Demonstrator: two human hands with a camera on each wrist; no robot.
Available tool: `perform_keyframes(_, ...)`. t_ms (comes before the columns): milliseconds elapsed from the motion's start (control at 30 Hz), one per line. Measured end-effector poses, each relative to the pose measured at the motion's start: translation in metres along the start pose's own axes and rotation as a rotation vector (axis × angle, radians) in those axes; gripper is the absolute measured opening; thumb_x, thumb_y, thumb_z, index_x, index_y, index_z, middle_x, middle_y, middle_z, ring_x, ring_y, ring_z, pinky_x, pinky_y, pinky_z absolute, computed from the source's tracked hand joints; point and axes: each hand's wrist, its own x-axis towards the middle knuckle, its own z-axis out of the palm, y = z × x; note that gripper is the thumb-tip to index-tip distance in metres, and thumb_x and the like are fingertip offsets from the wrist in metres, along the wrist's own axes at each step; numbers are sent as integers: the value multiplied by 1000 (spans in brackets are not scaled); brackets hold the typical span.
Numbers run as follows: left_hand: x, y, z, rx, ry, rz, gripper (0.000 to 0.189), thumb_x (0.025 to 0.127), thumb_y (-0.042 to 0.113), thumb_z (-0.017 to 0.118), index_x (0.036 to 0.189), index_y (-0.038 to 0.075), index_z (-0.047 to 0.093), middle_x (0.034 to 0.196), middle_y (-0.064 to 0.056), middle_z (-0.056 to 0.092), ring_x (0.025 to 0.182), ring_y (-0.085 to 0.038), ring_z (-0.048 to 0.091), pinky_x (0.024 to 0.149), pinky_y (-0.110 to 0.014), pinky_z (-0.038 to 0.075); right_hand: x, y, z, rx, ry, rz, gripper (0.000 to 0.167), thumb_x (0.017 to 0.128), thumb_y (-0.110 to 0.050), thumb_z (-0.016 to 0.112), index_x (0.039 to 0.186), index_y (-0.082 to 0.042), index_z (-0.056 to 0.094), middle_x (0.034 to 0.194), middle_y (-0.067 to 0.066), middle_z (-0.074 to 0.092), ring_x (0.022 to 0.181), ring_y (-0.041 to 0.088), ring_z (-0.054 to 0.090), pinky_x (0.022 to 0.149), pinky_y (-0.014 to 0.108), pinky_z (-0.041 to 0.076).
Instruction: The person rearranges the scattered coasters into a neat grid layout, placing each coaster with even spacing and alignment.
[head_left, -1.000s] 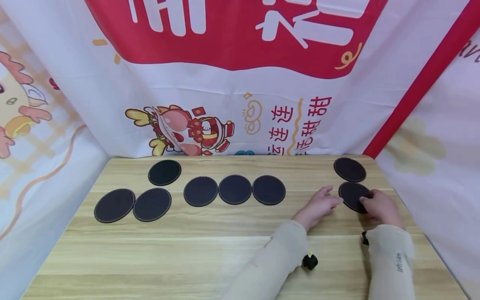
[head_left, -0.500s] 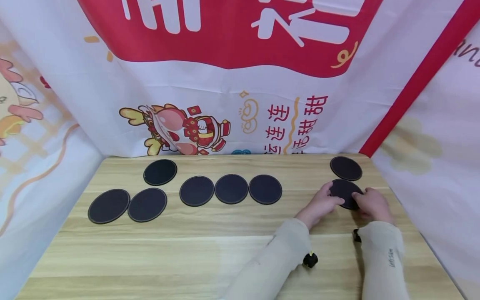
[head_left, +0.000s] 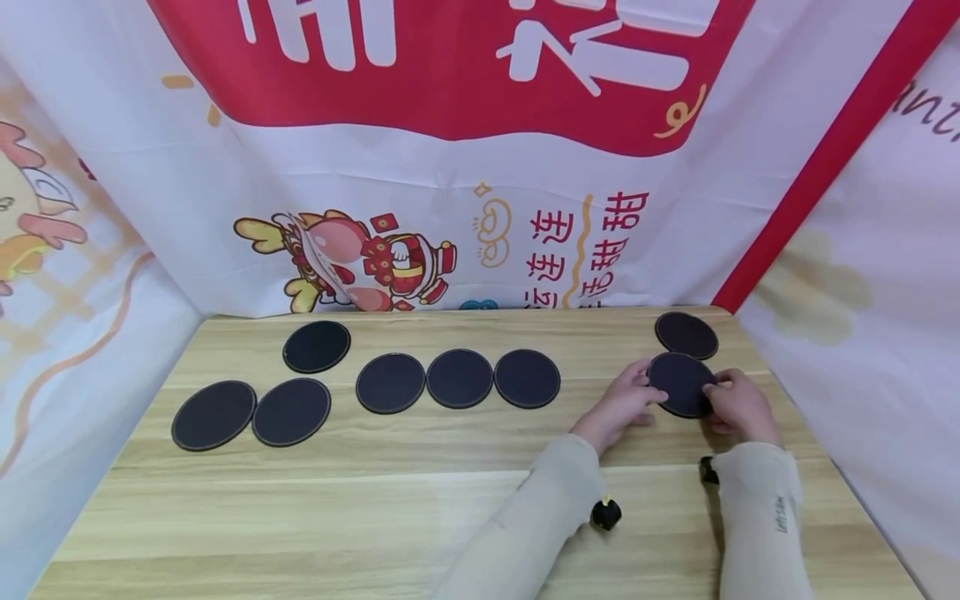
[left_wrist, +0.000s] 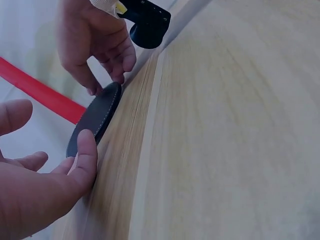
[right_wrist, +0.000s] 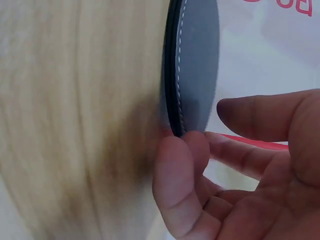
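A round black coaster (head_left: 681, 385) with a stitched rim is held between both hands at the right of the table. My left hand (head_left: 617, 406) pinches its left edge; in the left wrist view the thumb (left_wrist: 87, 145) lies on its upper face. Its right edge is gripped by my right hand (head_left: 742, 406). From the right wrist, the coaster (right_wrist: 197, 65) appears nearly edge-on, its rim between fingertips. Another black coaster (head_left: 686, 335) lies just behind it. Whether the held coaster touches the table is hard to tell.
Three black coasters (head_left: 460, 378) form a row across the middle of the wooden table (head_left: 300, 517). Farther left lie two side by side (head_left: 292, 412) and one behind them (head_left: 317, 347). Printed cloth (head_left: 420, 158) hangs at the back and sides.
My left hand has reached the coaster and now pinches its left edge. The coaster has shifted slightly left and back, closer to the one behind. The head view has turned a little.
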Motion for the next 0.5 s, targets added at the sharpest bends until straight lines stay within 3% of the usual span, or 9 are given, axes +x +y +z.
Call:
perform_keyframes(67,0,-1,-3,-4,2,6,66,86,-1,71,147,15,52,137,-12,55,98,-21,63,80,-47,57,0,0,2,17,4,-7,51,102,-15,46,142,13,31,115,37,45,60,24,64,58,39,60)
perform_keyframes(167,-1,-3,-7,-30,20,38,68,83,-7,71,146,12,54,127,-9,56,86,-18,63,77,-45,57,1,-1,4,7,11,-54,49,102,-11,45,143,12,31,115,40,47,58,24,64,56,40,59)
perform_keyframes(267,-1,-6,-11,-63,54,72,68,79,-14,69,143,8,56,115,-8,55,75,-16,60,76,-45,58,-1,-4,4,38,14,-120,46,102,-8,45,142,12,33,101,34,57,57,24,64,55,39,58)
perform_keyframes(367,-3,-7,-16,-80,103,102,66,78,-20,66,140,3,58,105,-8,54,70,-14,59,76,-44,59,-3,-12,4,140,-21,-174,46,104,-6,44,145,10,31,88,22,61,58,23,62,56,39,57)
perform_keyframes(500,-5,-2,-21,-53,220,160,56,80,-20,66,132,0,64,93,-5,53,67,-12,56,66,-36,59,-5,-25,7,253,-86,-233,47,107,-7,43,149,7,27,79,13,59,59,20,60,58,39,58)
